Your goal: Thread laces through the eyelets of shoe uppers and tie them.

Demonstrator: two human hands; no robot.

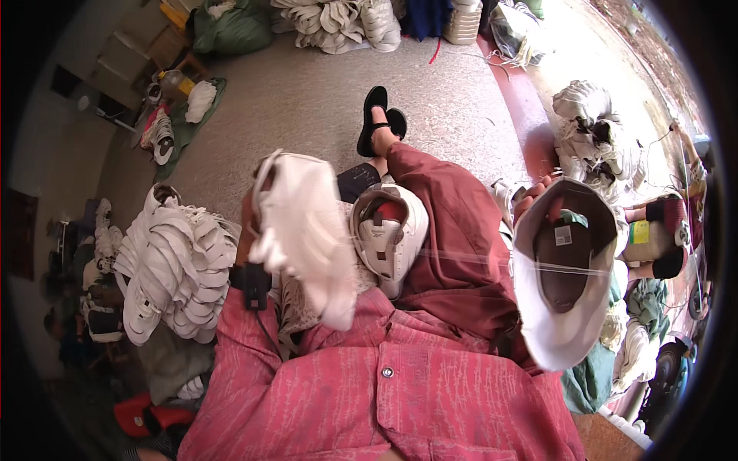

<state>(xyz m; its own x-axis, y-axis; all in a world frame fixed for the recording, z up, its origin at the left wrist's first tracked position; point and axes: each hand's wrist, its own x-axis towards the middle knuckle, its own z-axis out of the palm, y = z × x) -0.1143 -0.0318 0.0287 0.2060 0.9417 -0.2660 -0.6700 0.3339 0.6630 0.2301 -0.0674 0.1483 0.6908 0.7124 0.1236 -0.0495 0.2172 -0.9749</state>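
Observation:
On the left, a whitish shoe upper (pixel 307 223), smeared by motion, is in my left hand (pixel 248 223). Its fingers are mostly hidden behind the upper. My right hand (pixel 530 197) grips another white shoe upper (pixel 559 323) on the right, its dark lining and a small white label facing up. Only some fingertips show at its far left edge. Thin pale threads (pixel 461 256) stretch across between the two uppers. A third white shoe upper (pixel 382 246) with a grey collar lies in my lap, between the hands and touched by neither.
A tall pile of white uppers (pixel 173 265) stands at my left. More bundled uppers (pixel 592 138) lie to the far right, and a heap (pixel 338 23) sits at the back. Another person's legs (pixel 653 238) are close by on the right. Green cloth (pixel 588 380) lies beside my right arm.

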